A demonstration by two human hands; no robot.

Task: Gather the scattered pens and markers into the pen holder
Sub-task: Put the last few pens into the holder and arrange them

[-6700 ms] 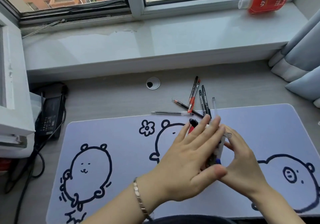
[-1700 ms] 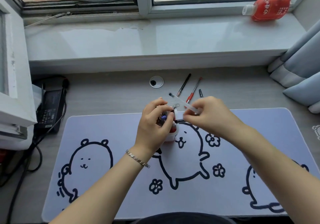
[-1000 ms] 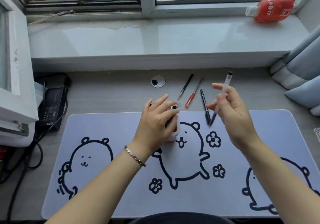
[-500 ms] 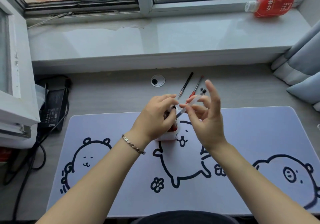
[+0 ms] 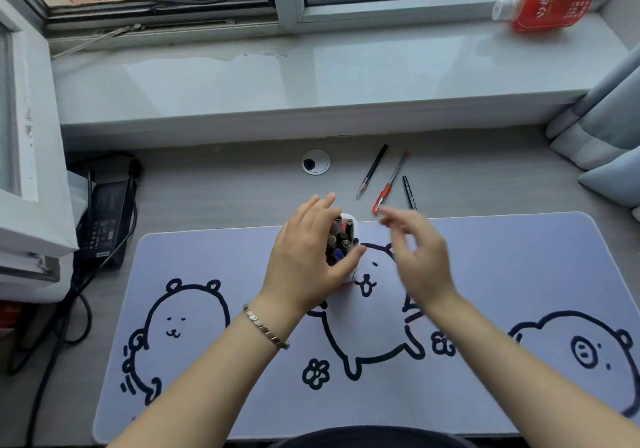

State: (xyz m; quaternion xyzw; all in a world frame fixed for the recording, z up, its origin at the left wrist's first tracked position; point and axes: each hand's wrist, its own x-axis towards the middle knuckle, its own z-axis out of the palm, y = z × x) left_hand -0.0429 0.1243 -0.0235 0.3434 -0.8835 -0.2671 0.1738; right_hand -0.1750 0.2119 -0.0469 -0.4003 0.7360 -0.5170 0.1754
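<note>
A small white pen holder (image 5: pixel 349 276) stands on the lilac desk mat, filled with several pens (image 5: pixel 341 243) standing upright. My left hand (image 5: pixel 304 260) wraps around the holder from the left, thumb across its front. My right hand (image 5: pixel 415 257) hovers just right of it, blurred, fingers loosely apart and holding nothing. Behind the mat on the grey desk lie a black pen (image 5: pixel 372 170), a red pen (image 5: pixel 389 184) and a short black pen (image 5: pixel 408 191), its lower end hidden by my right hand.
The lilac mat (image 5: pixel 519 274) with bear drawings covers the front of the desk. A cable grommet (image 5: pixel 316 162) sits behind the holder. A black power adapter (image 5: pixel 104 215) with cables lies at left. A red bottle (image 5: pixel 550 4) lies on the windowsill; curtains hang at right.
The clear pen held in my right hand half a second ago has gone into the holder. That hand now hangs empty beside it. My left hand keeps its grip.
</note>
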